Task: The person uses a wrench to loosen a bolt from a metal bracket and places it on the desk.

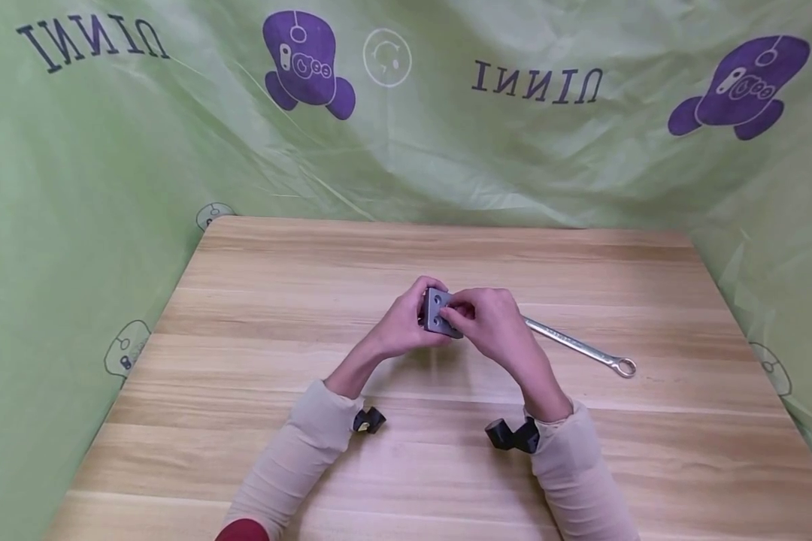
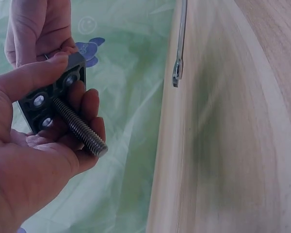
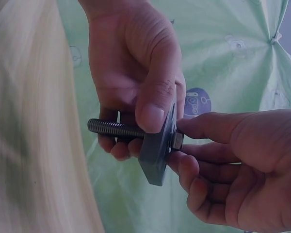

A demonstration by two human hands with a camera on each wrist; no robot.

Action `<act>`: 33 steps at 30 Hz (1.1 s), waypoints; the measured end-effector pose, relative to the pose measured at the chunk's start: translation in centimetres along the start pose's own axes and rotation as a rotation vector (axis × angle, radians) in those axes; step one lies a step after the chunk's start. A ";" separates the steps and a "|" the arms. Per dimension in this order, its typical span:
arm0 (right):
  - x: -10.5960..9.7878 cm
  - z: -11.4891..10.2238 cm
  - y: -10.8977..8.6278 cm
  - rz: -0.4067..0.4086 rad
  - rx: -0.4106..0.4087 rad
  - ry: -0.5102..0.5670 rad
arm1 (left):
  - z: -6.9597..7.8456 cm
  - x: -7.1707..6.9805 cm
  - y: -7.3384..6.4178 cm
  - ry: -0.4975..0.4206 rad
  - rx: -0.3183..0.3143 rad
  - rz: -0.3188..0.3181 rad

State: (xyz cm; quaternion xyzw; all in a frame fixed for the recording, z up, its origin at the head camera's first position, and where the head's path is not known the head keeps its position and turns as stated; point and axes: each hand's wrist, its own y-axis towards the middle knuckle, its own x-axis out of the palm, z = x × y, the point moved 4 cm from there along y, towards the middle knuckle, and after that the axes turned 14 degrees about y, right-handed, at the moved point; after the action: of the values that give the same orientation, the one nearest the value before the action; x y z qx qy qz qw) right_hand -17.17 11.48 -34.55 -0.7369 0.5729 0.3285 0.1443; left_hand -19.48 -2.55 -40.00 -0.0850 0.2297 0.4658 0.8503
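My left hand [image 1: 401, 321] grips a dark grey square plate [image 1: 434, 324] with several holes, held up over the table. In the left wrist view, its thumb presses the plate's edge while the fingers curl behind. A long threaded bolt [image 2: 80, 127] passes through the plate's middle and sticks out toward the left palm. On the plate's other face sits the hex bolt head [image 3: 177, 141], close against the surface. My right hand [image 1: 492, 321] pinches that head between thumb and forefinger in the right wrist view, its other fingers curled below.
A combination wrench [image 1: 578, 347] lies on the wooden table [image 1: 298, 263] to the right of the right hand, its ring end toward the front right and its other end hidden behind that hand. A green printed sheet [image 1: 433, 165] surrounds the table at the back and sides.
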 end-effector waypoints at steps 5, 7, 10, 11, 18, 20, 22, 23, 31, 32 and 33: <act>-0.1 0.1 0.0 0.008 0.003 0.005 | -0.1 0.0 0.0 -0.033 0.019 -0.038; -0.1 0.2 0.0 0.005 0.008 0.011 | -0.1 0.0 0.0 -0.038 0.032 -0.054; -0.2 0.3 0.0 -0.001 0.014 0.017 | -0.2 -0.1 -0.1 -0.052 0.042 -0.076; -0.2 0.3 0.0 -0.003 0.015 0.019 | -0.2 0.0 -0.1 -0.061 0.041 -0.083; -0.5 0.1 -0.1 -0.010 0.010 0.022 | -0.3 -0.1 -0.2 -0.115 0.041 -0.081; -0.6 0.0 -0.2 -0.012 0.001 0.022 | -0.2 -0.2 -0.2 -0.121 0.051 -0.063; -0.7 -0.1 -0.2 -0.014 -0.015 0.024 | -0.2 -0.4 -0.2 -0.122 0.060 -0.043; -0.8 -0.1 -0.3 -0.014 -0.026 0.026 | -0.1 -0.5 -0.2 -0.119 0.064 -0.030; -1.0 -0.1 -0.6 -0.072 -0.084 0.028 | -0.1 -1.1 -0.4 0.017 0.031 0.067; -1.0 -0.1 -0.6 -0.082 -0.083 0.027 | 0.0 -1.1 -0.4 0.029 0.026 0.071; -1.0 -0.1 -0.6 -0.088 -0.078 0.027 | 0.0 -1.1 -0.4 0.041 0.024 0.079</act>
State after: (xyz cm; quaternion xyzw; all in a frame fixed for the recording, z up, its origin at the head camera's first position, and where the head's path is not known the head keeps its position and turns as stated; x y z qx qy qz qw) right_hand -16.70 12.37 -33.93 -0.7709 0.5286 0.3338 0.1219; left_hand -19.70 -3.61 -39.51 -0.0755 0.2559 0.4944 0.8273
